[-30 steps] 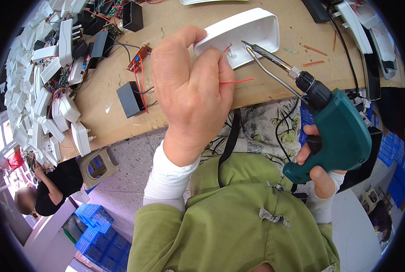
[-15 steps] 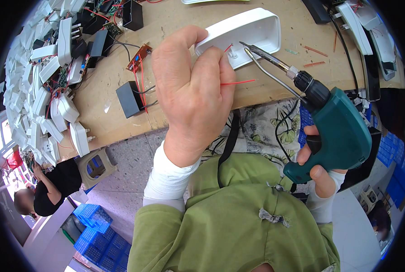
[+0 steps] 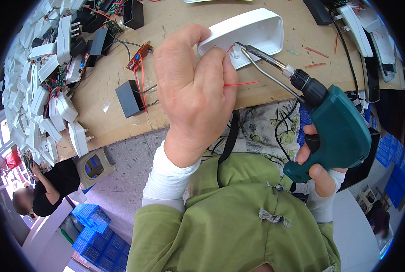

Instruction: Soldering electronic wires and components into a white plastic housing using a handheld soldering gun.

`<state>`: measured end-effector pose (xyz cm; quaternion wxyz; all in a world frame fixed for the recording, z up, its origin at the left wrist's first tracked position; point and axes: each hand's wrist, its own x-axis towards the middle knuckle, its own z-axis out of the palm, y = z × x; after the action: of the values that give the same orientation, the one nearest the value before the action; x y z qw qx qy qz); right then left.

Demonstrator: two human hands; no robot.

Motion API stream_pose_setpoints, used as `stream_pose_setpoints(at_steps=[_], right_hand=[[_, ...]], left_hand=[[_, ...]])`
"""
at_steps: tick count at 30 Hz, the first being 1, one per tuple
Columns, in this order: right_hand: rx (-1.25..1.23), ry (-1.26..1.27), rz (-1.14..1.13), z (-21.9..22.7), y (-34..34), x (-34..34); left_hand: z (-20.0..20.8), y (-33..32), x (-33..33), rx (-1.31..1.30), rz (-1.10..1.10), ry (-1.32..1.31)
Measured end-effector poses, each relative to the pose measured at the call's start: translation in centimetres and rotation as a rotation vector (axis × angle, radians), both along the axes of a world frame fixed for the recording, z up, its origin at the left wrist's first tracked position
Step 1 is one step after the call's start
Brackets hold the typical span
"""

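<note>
My left hand (image 3: pixel 193 90) is closed on a white plastic housing (image 3: pixel 268 34) at the table's near edge, its open side facing up. A red wire (image 3: pixel 244 83) is pinched in the same fingers: one end shows inside the housing, the other sticks out to the right. My right hand (image 3: pixel 321 177) grips the handle of a dark green soldering gun (image 3: pixel 345 131), with fingers at its black trigger. Its tip hangs over the housing, right beside the wire end and a small white post. Whether tip and wire touch, I cannot tell.
A pile of white plug housings (image 3: pixel 39 99) fills the left side. Close to my left hand are a small circuit board (image 3: pixel 139 56) with red wires and a black box (image 3: pixel 129 99). Copper-coloured sticks (image 3: pixel 316 51) lie right of the housing. Another person (image 3: pixel 53 190) sits at far left.
The left hand and the housing have shifted slightly to the right. The soldering gun's tip has moved a little left, closer to the wire end inside the housing.
</note>
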<state>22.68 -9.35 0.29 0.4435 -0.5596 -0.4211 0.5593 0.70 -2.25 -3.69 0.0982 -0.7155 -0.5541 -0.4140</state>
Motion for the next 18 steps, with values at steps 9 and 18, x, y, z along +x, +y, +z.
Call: stream_pose_setpoints(at_steps=[9,18], right_hand=[[-0.01,-0.011,0.008,0.0,0.08,0.02],[-0.008,-0.004,0.004,-0.04,-0.07,0.12]], left_hand=[[-0.08,0.01,0.0,0.001,-0.001,-0.002],[-0.08,0.05,-0.06,0.023,-0.009,0.006]])
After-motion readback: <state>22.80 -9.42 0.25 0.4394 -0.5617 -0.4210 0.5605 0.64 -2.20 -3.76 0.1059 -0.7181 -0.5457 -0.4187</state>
